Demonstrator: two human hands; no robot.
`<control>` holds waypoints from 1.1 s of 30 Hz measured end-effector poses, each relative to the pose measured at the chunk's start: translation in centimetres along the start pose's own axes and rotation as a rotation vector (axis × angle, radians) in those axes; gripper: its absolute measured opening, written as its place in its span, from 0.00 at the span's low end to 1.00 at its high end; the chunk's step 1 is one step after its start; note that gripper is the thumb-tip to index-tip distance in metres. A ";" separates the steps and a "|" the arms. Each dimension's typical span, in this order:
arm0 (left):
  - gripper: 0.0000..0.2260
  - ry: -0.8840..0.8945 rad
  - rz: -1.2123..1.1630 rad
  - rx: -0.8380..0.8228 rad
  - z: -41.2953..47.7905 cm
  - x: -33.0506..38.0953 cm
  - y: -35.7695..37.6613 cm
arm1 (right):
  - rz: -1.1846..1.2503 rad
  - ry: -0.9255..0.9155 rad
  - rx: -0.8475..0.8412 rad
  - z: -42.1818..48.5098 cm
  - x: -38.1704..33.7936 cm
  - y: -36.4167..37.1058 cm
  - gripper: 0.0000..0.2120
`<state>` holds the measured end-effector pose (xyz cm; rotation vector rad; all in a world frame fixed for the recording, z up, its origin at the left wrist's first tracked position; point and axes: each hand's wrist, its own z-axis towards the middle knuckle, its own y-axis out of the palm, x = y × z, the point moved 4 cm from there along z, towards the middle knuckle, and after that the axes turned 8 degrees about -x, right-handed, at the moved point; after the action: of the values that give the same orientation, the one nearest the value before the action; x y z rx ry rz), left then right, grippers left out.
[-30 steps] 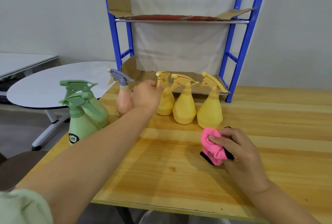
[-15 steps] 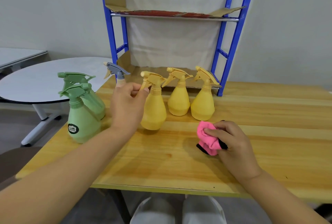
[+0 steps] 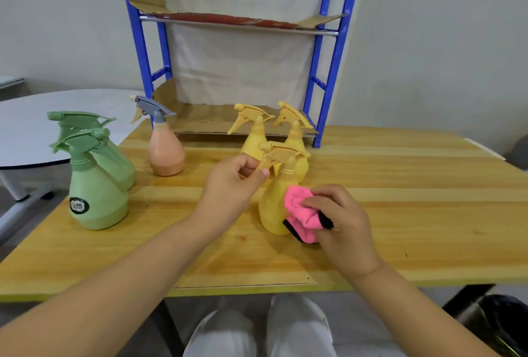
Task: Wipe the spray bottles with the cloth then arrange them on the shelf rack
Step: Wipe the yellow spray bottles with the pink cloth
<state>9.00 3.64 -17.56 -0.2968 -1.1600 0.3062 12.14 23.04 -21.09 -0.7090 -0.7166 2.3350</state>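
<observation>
A yellow spray bottle [image 3: 273, 208] stands upright near the middle of the wooden table [image 3: 414, 213]. My left hand [image 3: 231, 185] pinches its trigger head. My right hand [image 3: 340, 222] presses a pink cloth [image 3: 300, 208] against the bottle's right side. Two more yellow bottles [image 3: 294, 139] stand just behind it. A peach bottle [image 3: 165, 153] with a grey trigger is to the left, and two green bottles [image 3: 94, 193] stand at the table's left edge. The blue shelf rack [image 3: 328, 76] rises at the back, its cardboard-lined shelves holding no bottles.
A round white table [image 3: 28, 128] sits beyond the left edge of the wooden table. A grey wall is behind the rack. My knees [image 3: 257, 333] show below the table's near edge. A dark bin [image 3: 497, 319] is at the lower right.
My left hand has pulled one yellow bottle out of the row, toward me and to the right. My right hand has brought the pink cloth up against its side.
</observation>
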 end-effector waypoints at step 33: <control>0.07 0.006 -0.258 -0.309 6.0 1.9 -0.2 | -0.154 -0.193 0.015 3.9 -1.4 0.6 0.11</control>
<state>4.14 4.57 -13.69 -0.4118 -1.2246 -0.1024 10.43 20.52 -18.30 -0.4100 -0.8072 2.2837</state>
